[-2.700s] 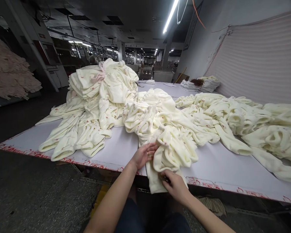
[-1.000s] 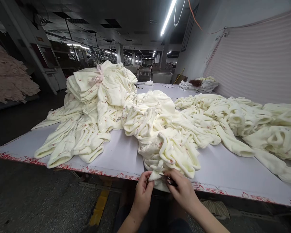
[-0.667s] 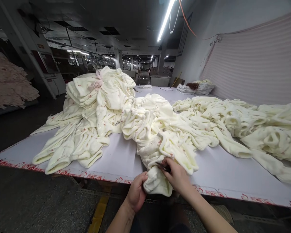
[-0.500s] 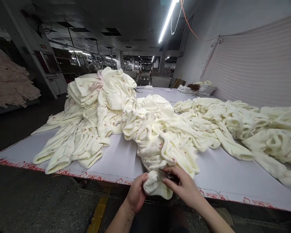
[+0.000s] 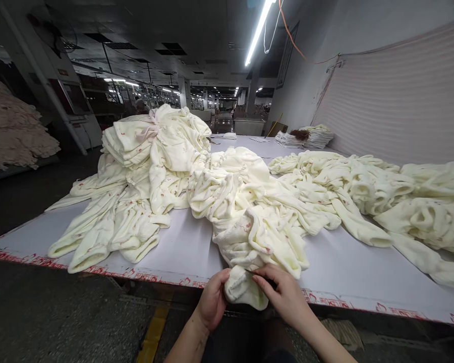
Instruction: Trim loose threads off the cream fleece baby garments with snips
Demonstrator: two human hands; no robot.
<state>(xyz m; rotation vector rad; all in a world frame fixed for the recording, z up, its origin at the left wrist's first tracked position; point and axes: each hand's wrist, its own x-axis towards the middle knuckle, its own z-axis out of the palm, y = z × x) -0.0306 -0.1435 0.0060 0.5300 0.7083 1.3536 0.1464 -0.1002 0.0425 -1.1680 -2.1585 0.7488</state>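
At the table's front edge, a pale yellow fleece garment (image 5: 245,234) with small reddish prints hangs partly over the side. My left hand (image 5: 213,301) is closed on the left side of its hanging end (image 5: 245,291), thumb on top. My right hand (image 5: 285,295) is closed around small dark thread snips (image 5: 250,272). Only their thin tip shows, pointing left against the cloth; the fingers hide the rest. Both hands are close together, with the folded cloth end between them.
A tall stack of similar garments (image 5: 162,146) stands left on the white table (image 5: 191,247), and more garments (image 5: 363,181) lie along the right. White bundles (image 5: 314,136) sit at the back near a striped cloth sheet (image 5: 397,96). Pink fabric (image 5: 17,126) is heaped far left.
My right hand has turned, so the snips, broadly visible before, now show just a thin tip at the cloth. My left hand keeps its hold. The view has shifted slightly.
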